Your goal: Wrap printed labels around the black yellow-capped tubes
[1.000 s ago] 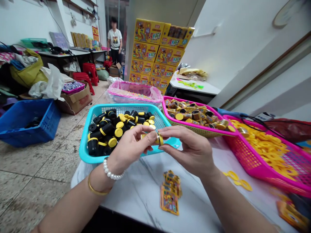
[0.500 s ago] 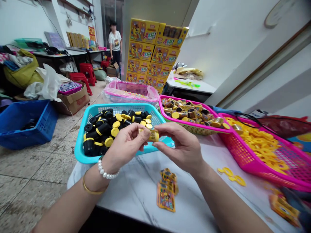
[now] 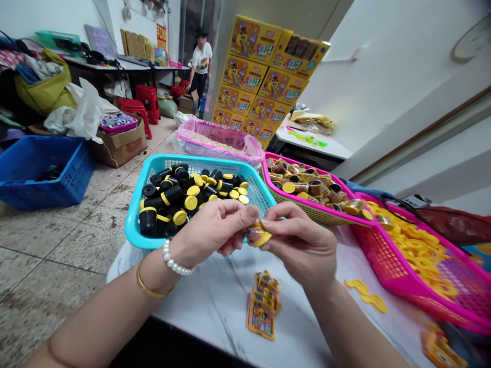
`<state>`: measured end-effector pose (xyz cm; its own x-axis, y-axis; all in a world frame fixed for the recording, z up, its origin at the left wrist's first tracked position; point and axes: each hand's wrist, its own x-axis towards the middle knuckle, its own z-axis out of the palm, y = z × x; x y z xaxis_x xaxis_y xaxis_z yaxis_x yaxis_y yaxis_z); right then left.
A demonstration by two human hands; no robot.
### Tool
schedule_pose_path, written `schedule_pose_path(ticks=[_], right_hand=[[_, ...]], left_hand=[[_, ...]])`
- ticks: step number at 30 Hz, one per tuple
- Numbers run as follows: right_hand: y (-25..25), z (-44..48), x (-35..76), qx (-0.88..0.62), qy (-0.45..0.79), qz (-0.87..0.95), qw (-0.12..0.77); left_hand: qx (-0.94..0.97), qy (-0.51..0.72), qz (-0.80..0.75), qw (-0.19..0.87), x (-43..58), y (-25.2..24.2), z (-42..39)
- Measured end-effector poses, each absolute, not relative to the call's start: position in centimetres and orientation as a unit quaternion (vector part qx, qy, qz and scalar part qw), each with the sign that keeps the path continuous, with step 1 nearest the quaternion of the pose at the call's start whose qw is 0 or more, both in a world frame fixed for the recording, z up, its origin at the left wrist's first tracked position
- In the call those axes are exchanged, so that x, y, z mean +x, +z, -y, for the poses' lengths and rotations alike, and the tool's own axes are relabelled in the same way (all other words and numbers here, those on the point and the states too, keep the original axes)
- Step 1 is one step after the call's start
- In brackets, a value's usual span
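Between my two hands is a small cylinder in a yellow printed sleeve, tilted and partly covered by the fingers. My left hand, with a pearl bracelet and a gold bangle at its wrist, pinches one end. With thumb and fingertips, my right hand grips the other end. A small stack of flat yellow printed sleeves lies on the marbled table below the hands. Just behind them stands a turquoise basket of black cylinders with yellow lids.
A pink basket of yellow-sleeved cylinders and another pink basket of yellow rings stand at the right. Loose yellow rings lie nearby. Stacked yellow boxes rise behind. A blue crate sits at left; a person bends farther back.
The cylinder has been tipped from lying level to slanting, and both hands have closed in around it, slightly lower. The view has turned left. The person behind has bent down.
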<state>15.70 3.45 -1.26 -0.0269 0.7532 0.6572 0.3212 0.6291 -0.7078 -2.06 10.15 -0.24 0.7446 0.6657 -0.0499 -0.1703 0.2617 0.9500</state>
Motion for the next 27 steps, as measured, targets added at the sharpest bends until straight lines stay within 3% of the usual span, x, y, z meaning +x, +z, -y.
schedule_pose_path(ticks=[6,19,23,27], right_hand=[[-1.4,-2.7,14.0,-0.414,0.106,0.689,0.585],[-1.1,-2.1,13.7,-0.399,0.075,0.715,0.569],[-0.9,-2.3,14.0,-0.409,0.019,0.731,0.547],[-1.0,-3.3,16.1,-0.470,-0.070,0.731,0.490]], left_hand=[[0.513,0.265,-0.261,0.774,-1.9,-0.4,-10.1],[0.494,0.211,-0.203,0.818,-2.1,0.0,-9.9],[0.506,0.257,-0.244,0.787,-2.1,0.0,-9.5],[0.467,0.402,-0.281,0.735,-2.7,0.2,-10.1]])
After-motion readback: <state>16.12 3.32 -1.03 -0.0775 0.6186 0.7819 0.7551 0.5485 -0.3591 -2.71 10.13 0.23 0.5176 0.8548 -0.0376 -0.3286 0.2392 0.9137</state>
